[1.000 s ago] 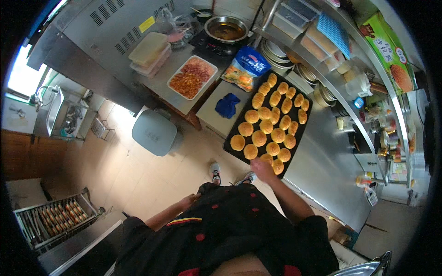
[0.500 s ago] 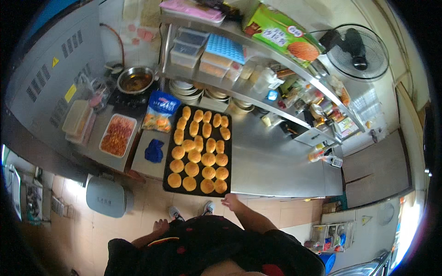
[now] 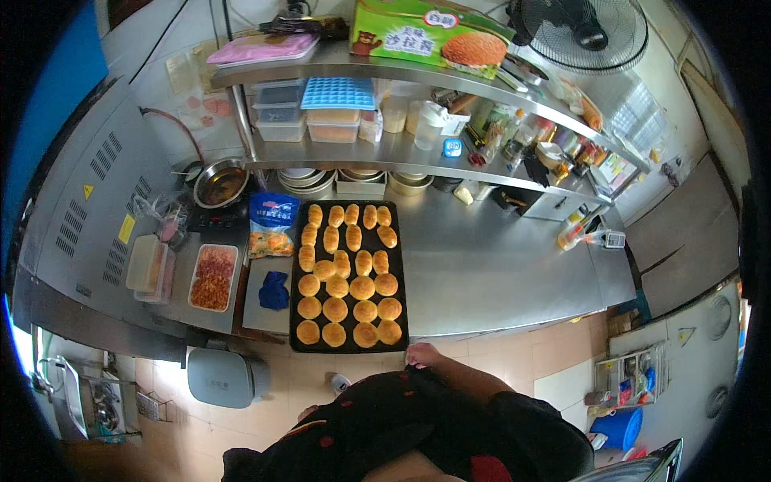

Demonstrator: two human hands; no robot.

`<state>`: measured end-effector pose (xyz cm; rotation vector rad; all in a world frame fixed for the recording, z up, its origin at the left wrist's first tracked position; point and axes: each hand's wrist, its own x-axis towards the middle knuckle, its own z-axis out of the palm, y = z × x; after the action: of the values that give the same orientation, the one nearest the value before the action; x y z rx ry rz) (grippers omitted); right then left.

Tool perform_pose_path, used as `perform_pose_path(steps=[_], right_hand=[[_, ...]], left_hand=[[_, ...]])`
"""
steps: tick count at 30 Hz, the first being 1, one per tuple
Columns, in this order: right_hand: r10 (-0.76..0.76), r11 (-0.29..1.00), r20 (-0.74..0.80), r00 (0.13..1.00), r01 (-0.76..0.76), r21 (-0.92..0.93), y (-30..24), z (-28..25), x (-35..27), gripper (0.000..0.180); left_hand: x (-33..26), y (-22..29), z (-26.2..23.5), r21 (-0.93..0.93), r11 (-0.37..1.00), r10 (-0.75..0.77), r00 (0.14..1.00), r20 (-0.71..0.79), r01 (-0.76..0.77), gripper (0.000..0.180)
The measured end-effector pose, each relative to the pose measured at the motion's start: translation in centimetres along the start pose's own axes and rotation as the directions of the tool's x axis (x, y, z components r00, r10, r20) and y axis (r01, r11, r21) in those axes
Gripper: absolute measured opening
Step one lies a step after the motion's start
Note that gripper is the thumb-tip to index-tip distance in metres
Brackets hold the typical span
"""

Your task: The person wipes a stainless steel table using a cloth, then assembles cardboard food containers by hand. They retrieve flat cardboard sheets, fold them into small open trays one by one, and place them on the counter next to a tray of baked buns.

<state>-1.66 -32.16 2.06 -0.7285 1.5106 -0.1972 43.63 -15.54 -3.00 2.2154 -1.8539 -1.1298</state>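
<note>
A black baking tray (image 3: 349, 279) of golden-brown buns lies lengthwise on the counter, its near edge over the counter's front. Round buns (image 3: 336, 309) fill the near rows; longer rolls (image 3: 353, 237) fill the far ones. Just off the tray's near right corner, my right hand (image 3: 422, 355) is curled closed beside my dark clothing; what it may hold is hidden. Only a sliver of my left hand (image 3: 307, 412) shows at the left of my body, its fingers hidden.
Left of the tray are a blue cloth (image 3: 274, 290), a blue food bag (image 3: 272, 224), a container of shredded topping (image 3: 214, 277) and a metal pan (image 3: 221, 183). A steel shelf (image 3: 321, 155) overhangs the counter (image 3: 490, 277). A grey bin (image 3: 219, 377) stands on the floor.
My view has shifted and turned, and my body appears further right relative to the tray. My right hand, with fingers extended at the tray's corner before, is curled now. My left hand has mostly gone behind my clothing.
</note>
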Motion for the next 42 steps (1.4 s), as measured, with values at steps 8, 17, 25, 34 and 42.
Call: perform_pose_path(steps=[8, 17, 25, 34, 42], right_hand=[[-0.544, 0.021, 0.718, 0.434, 0.863, -0.505, 7.4, -8.3, 9.8, 0.025], [-0.527, 0.531, 0.432, 0.732, 0.681, -0.504, 10.8, -22.8, 6.8, 0.042], [-0.625, 0.759, 0.263, 0.735, 0.651, -0.017, 12.0, -32.3, 4.2, 0.035], [-0.215, 0.967, -0.053, 0.975, 0.220, 0.128, 8.4, -37.7, -3.5, 0.031], [-0.143, 0.987, -0.073, 0.987, 0.147, 0.058, 7.2, -38.3, -4.9, 0.032]], left_hand=[[-1.7, 10.2, 0.5, -0.235, 0.961, -0.146, 0.989, 0.026, 0.148, 0.019], [-8.1, 31.1, -8.0, -0.455, 0.882, -0.229, 0.955, -0.186, 0.123, 0.023], [14.3, 51.8, -24.1, 0.085, 0.906, 0.351, 0.623, -0.699, -0.415, 0.027], [31.3, 64.2, -31.6, 0.488, 0.705, 0.686, 0.320, -0.653, -0.515, 0.022], [35.0, 65.1, -30.2, 0.498, 0.756, 0.654, 0.469, -0.593, -0.425, 0.025]])
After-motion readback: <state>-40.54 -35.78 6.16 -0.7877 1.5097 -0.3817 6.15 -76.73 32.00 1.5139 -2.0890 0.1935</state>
